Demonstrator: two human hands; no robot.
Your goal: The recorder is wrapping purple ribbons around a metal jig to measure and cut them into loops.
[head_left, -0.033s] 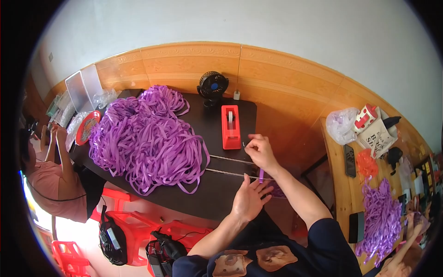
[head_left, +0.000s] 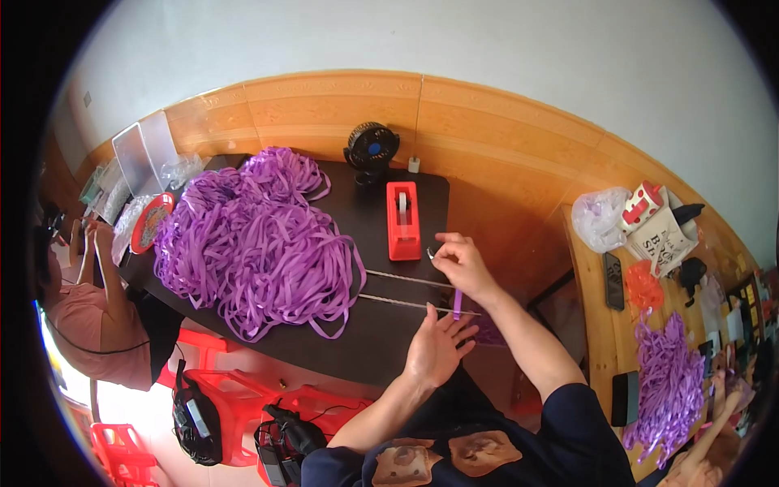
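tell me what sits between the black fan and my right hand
The red tape dispenser, on the dark table, sits between the black fan and your right hand; the head view shows it.

Here it is, over on the right-hand wooden surface: 1 cream bag showing dark printed lettering, partly legible, stacked in slanting lines across its front, bigger characters below smaller ones!

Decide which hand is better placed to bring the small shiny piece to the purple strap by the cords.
Probably the right hand: its fingertips appear to pinch the small shiny piece, with the purple strap nearby. The left hand is spread open, farther from the piece.
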